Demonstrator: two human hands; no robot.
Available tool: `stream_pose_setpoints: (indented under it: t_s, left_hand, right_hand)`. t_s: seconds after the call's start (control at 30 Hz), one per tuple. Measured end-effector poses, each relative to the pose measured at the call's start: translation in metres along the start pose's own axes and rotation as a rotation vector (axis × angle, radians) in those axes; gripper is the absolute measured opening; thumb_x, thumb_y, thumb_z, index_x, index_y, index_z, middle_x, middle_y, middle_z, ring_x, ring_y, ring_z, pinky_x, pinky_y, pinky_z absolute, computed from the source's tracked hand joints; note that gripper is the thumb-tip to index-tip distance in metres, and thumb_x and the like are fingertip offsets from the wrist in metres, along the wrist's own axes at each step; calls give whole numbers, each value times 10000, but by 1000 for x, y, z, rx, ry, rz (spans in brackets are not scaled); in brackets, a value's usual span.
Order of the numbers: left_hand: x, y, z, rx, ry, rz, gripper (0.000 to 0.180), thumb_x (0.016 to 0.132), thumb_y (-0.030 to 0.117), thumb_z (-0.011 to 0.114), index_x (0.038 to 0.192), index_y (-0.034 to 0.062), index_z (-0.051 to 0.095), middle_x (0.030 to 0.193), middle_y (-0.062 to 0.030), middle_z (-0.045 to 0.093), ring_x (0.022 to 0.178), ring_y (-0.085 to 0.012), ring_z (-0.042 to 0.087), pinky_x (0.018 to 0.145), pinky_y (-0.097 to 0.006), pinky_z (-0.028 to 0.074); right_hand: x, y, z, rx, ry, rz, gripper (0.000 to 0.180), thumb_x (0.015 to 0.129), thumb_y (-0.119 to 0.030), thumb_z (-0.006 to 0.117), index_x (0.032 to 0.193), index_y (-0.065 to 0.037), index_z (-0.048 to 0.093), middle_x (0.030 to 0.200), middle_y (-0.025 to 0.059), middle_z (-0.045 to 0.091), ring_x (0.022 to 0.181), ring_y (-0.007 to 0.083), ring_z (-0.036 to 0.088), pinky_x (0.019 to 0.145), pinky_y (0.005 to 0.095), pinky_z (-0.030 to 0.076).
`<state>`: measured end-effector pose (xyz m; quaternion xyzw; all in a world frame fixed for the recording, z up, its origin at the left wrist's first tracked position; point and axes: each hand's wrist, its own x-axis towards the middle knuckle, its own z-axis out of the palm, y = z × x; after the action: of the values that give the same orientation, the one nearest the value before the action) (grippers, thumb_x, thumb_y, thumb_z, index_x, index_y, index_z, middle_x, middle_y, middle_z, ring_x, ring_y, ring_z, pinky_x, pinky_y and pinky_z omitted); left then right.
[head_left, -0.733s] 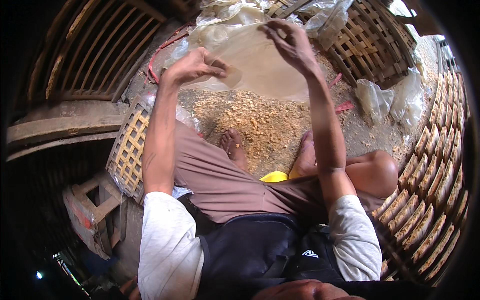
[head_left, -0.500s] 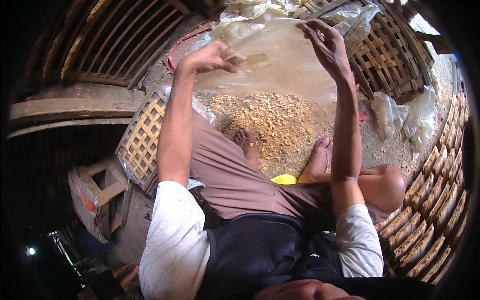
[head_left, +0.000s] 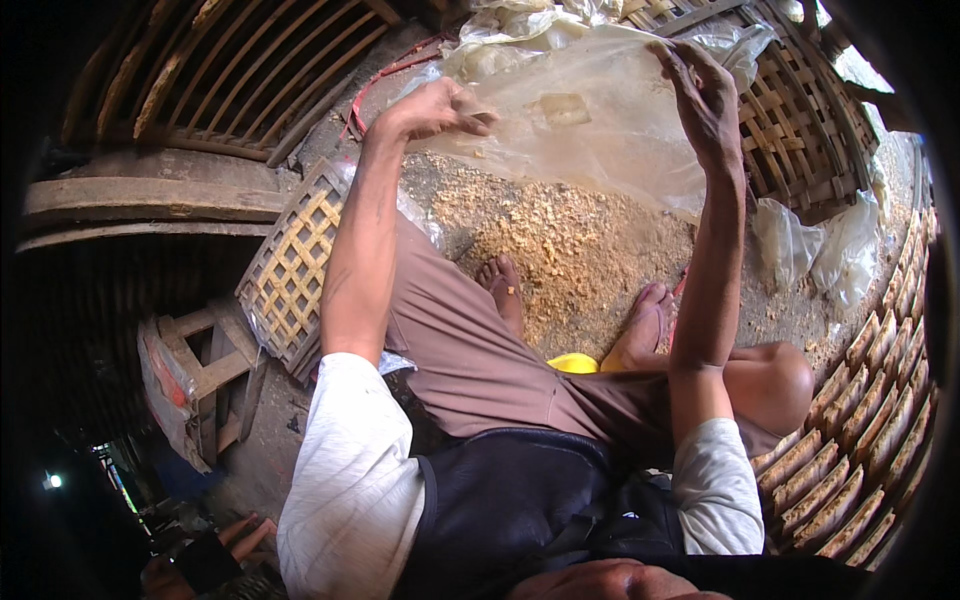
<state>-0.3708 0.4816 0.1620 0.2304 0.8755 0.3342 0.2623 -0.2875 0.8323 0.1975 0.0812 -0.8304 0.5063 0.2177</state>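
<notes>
I hold a large clear plastic bag (head_left: 590,130) stretched out in front of me. My left hand (head_left: 437,108) pinches its left edge and my right hand (head_left: 703,92) grips its upper right edge. The bag hangs over a heap of tan sawdust-like material (head_left: 560,245) on the ground. My bare feet (head_left: 505,290) rest at the near side of that heap, and I sit with my knees bent in brown shorts.
A woven bamboo panel (head_left: 290,270) leans at my left. A woven basket (head_left: 800,130) stands at the upper right, with crumpled plastic bags (head_left: 820,245) below it. Rows of packed blocks (head_left: 860,400) line the right side. A wooden stool (head_left: 195,370) sits lower left. A yellow object (head_left: 572,362) lies under my leg.
Both hands have lifted the bag higher and spread it wider. The camera view has shifted slightly.
</notes>
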Motion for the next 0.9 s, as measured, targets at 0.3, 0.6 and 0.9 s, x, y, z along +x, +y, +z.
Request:
stream_pose_setpoints:
  t_s: [0.3, 0.6, 0.9]
  left_hand:
    - [0, 6, -4, -189, 97, -6, 344, 797, 297, 804, 1040, 58, 751, 898, -75, 748, 795, -110, 704, 660, -264, 573]
    - [-13, 60, 9, -202, -18, 146, 270, 830, 228, 798, 1042, 65, 761, 866, -19, 738, 759, -77, 647, 698, -233, 529]
    - [-22, 44, -3, -131, -72, 122, 359, 782, 214, 837, 1097, 73, 739, 954, -36, 747, 840, -90, 675, 773, -270, 543]
  right_hand:
    - [2, 8, -9, -2, 90, 36, 299, 982, -321, 607, 1111, -81, 730, 916, 9, 667, 850, 94, 561, 773, 249, 444]
    - [-10, 9, 37, -474, -27, -343, 538, 901, -365, 659, 1385, -195, 499, 1407, 119, 521, 1343, 321, 403, 1101, 475, 334]
    - [-23, -18, 58, -228, -379, -180, 208, 958, -254, 617, 1058, -105, 721, 1008, 91, 694, 956, 284, 620, 882, 393, 485]
